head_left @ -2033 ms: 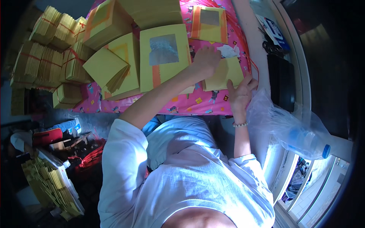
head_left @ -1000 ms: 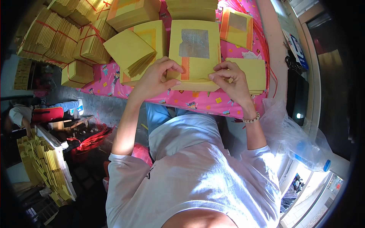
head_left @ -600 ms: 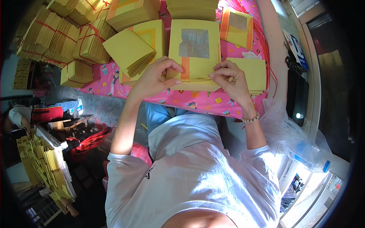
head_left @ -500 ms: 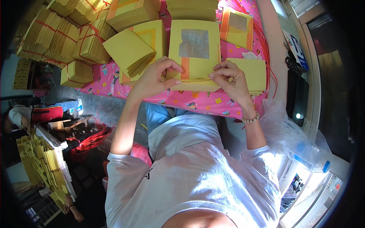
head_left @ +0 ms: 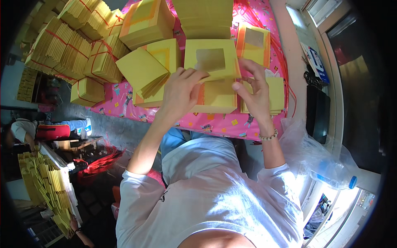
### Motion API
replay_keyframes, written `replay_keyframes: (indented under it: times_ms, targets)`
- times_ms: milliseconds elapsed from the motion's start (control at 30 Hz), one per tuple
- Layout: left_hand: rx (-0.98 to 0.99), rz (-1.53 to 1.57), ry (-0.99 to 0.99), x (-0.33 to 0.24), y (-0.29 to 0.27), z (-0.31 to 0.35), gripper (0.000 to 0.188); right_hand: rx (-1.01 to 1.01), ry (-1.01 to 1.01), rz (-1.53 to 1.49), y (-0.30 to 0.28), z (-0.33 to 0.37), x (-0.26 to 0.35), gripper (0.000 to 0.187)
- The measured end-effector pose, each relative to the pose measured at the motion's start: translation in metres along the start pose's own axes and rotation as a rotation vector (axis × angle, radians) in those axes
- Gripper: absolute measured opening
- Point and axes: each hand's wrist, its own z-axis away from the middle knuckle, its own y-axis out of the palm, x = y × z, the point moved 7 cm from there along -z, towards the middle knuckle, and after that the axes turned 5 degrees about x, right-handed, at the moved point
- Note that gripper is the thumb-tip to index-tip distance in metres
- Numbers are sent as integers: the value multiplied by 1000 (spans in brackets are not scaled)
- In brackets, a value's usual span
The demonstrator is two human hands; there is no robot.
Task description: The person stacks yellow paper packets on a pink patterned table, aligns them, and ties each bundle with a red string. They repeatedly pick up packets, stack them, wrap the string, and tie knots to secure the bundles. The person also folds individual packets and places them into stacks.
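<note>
A thick stack of yellow paper sheets with an orange band lies in front of me on the table. Over it, the near edge of a yellow paper sheet with a grey foil square is raised. My left hand has its fingers closed at that sheet's near left edge; the fingertips are partly hidden. At its right edge, my right hand has thumb and fingers apart, with nothing seen between them. A folded wad of plain yellow paper rests on another stack to the left.
Bundles of yellow paper tied with red string are piled at the far left. More plain yellow paper lies at the right on the pink patterned tablecloth. A plastic bag hangs beside the table. Another person is at the left.
The foil-square sheet's near edge has come up and away from me off the stack. My left hand has moved right along it, and my right hand's fingers have spread.
</note>
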Motion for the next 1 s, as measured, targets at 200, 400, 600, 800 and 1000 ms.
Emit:
replay_keyframes:
  times_ms: [200, 400, 600, 800, 1000]
  targets:
    - [-48, 947, -216, 19, -4, 17, 27, 76, 44, -307, 10, -7, -24, 93]
    - [78, 1207, -291, 34, 27, 25, 32, 187, 86, -360, 32, -2, -18, 95]
    - [-178, 793, -123, 35, 25, 13, 45, 249, 201, -319, 40, 0, -18, 75]
    - [-165, 779, 7, 25, 11, -4, 42, 261, 71, -282, 43, -8, 6, 62]
    - [10, 1124, -243, 29, 28, -10, 46, 164, 186, -304, 30, -19, -2, 46]
